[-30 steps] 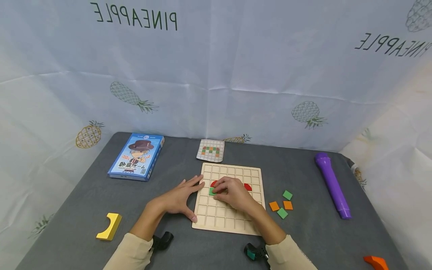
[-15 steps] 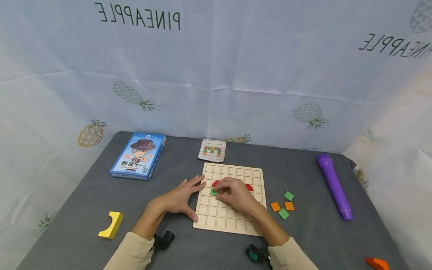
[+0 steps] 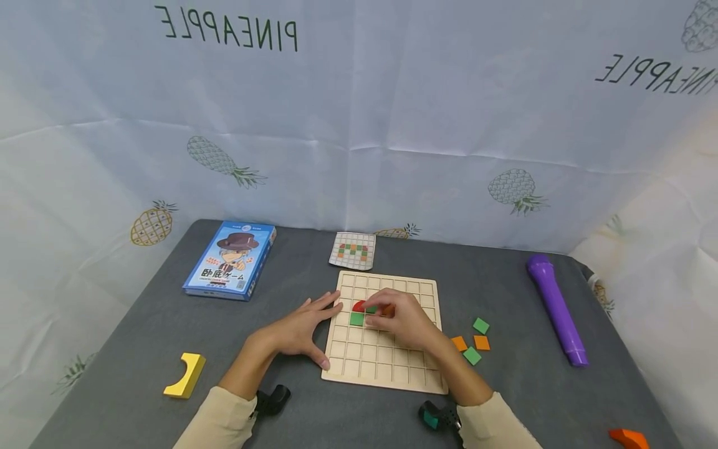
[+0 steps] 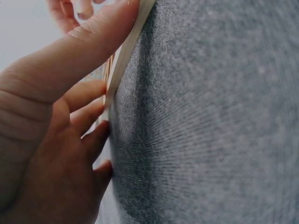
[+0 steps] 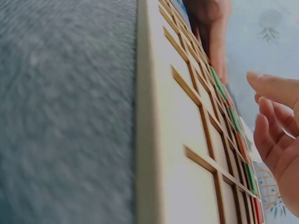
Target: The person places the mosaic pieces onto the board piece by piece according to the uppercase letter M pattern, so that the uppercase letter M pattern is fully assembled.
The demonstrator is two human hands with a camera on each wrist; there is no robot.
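A wooden grid board (image 3: pixel 359 369) lies flat on the grey table. My left hand (image 3: pixel 297 327) rests at its left side with fingers spread, the thumb (image 4: pixel 88 49) against the board's edge. Over the middle hovers my right hand (image 3: pixel 405 319). Its thumb and fingers stand apart with nothing between them in the right wrist view. Just left of its fingertips a green square tile (image 3: pixel 356 319) sits in a cell, below a red rounded piece (image 3: pixel 358 306). Beside that red piece is another green tile (image 3: pixel 371 309). An orange tile (image 5: pixel 241 145) shows farther along that row; the hand partly covers it from above.
Right of the board lie two green tiles (image 3: pixel 480 325) and two orange tiles (image 3: pixel 481 342). A pattern card (image 3: pixel 352 251) is behind the board. Around them are a blue game box (image 3: pixel 231 259), a yellow arch block (image 3: pixel 186 376), a purple microphone-shaped object (image 3: pixel 555 308) and an orange piece (image 3: pixel 629 438).
My right hand has let go of the green tile and shifted a little to the right, its fingers spreading and uncovering the tiles beneath. My left hand stays on the board.
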